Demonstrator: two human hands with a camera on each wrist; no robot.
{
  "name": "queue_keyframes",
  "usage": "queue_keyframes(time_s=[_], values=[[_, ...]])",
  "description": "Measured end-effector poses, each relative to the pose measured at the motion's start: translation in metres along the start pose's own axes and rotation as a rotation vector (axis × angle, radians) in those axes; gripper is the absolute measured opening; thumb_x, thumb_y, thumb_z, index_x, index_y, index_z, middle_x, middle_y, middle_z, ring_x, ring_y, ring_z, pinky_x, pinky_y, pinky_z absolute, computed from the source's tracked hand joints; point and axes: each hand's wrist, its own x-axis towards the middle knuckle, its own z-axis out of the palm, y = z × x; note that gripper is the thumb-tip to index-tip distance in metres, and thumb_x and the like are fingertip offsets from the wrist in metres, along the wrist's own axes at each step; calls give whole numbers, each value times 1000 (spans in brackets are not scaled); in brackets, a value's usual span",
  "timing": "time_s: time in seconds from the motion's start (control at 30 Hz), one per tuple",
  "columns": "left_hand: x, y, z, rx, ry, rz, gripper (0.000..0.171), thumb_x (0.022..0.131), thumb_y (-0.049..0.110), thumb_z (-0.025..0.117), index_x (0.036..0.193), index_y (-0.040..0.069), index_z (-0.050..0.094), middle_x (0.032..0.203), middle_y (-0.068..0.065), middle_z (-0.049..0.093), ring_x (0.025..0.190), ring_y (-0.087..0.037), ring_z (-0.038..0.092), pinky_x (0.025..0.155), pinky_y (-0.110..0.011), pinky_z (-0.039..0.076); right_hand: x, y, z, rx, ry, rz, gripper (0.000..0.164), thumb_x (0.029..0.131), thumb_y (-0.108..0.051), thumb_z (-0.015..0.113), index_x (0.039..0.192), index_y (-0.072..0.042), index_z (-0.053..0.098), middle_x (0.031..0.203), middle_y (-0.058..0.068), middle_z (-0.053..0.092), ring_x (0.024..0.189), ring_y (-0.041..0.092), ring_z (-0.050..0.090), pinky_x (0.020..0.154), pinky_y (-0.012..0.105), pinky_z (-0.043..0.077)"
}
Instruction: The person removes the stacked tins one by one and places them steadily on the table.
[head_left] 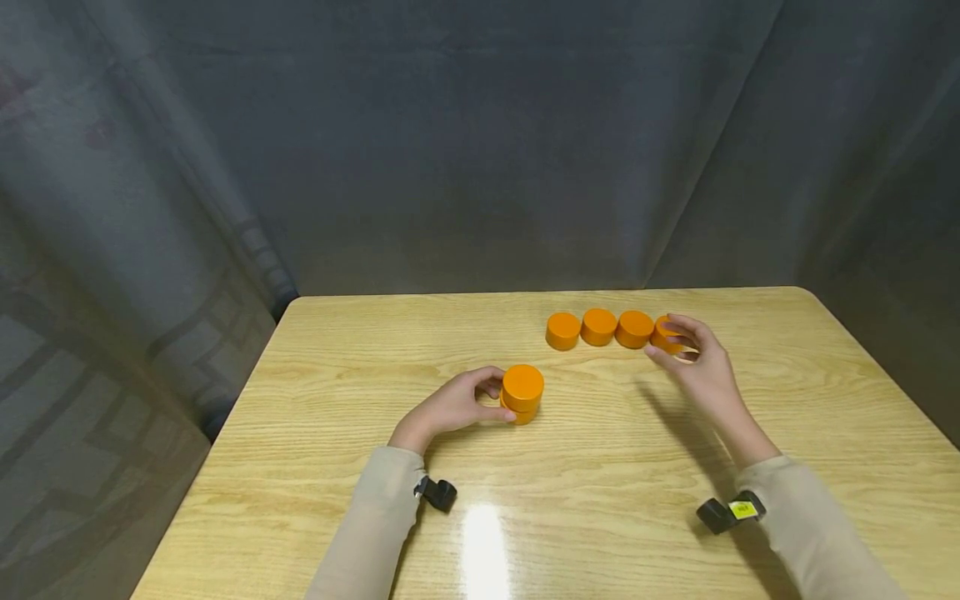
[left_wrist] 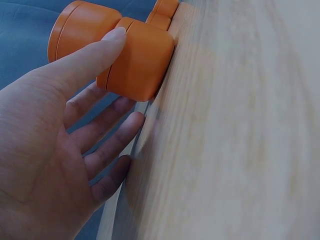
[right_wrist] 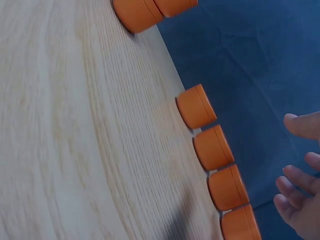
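Two orange lidded jars are stacked near the middle of the table, the upper jar [head_left: 522, 386] on the lower jar [head_left: 526, 416]. My left hand [head_left: 452, 406] holds the stack from the left; in the left wrist view its thumb lies across the lower jar [left_wrist: 142, 62] near where the two meet. The index fingertip is hidden behind the jars. Over the right end of a row of similar jars [head_left: 635, 330] hovers my right hand [head_left: 701, 367], fingers spread and bent a little. In the right wrist view, that hand [right_wrist: 302, 187] is apart from the row and holds nothing.
The wooden table [head_left: 300, 400] has rounded back corners. A dark grey curtain [head_left: 480, 167] hangs behind it and along both sides. Several jars stand side by side toward the back, right of centre. A black wrist camera [head_left: 441, 495] sits on my left sleeve, another [head_left: 717, 516] on my right.
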Motion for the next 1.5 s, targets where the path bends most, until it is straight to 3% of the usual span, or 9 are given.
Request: queue_keyframes(time_s=[0.17, 0.37, 0.6, 1.17, 1.5], values=[[0, 0, 0, -6, 4, 7, 54, 83, 32, 82, 132, 20, 59, 113, 10, 61, 104, -11, 56, 97, -34, 44, -4, -5, 2, -2, -8, -31, 63, 94, -22, 70, 145, 2, 42, 135, 22, 51, 113, 25, 50, 85, 20, 40], [-1, 0, 0, -4, 8, 12, 55, 84, 33, 81, 132, 20, 59, 112, 10, 62, 104, -11, 56, 97, -34, 44, -9, -13, 8, 3, -13, -51, 58, 94, -20, 71, 141, 3, 45, 131, 22, 52, 110, 20, 51, 86, 24, 41], [-2, 0, 1, 0, 10, 1, 55, 83, 33, 81, 132, 20, 59, 113, 10, 62, 104, -11, 56, 98, -34, 44, -15, -19, 17, 13, -67, -59, 57, 94, -18, 71, 140, 5, 45, 133, 22, 53, 115, 33, 49, 90, 31, 40], [-1, 2, 1, 6, 9, -7, 55, 84, 32, 81, 132, 19, 59, 113, 10, 62, 106, -11, 56, 99, -34, 44, -22, -36, 37, 31, -181, -127, 54, 92, -14, 73, 138, 1, 49, 132, 21, 56, 116, 35, 52, 93, 50, 40], [-2, 2, 1, -1, 12, -9, 54, 84, 32, 81, 131, 21, 59, 112, 10, 61, 104, -12, 56, 97, -35, 44, -26, -42, 53, 86, -237, -127, 53, 90, -10, 74, 137, -1, 50, 132, 20, 56, 117, 33, 52, 95, 50, 40]])
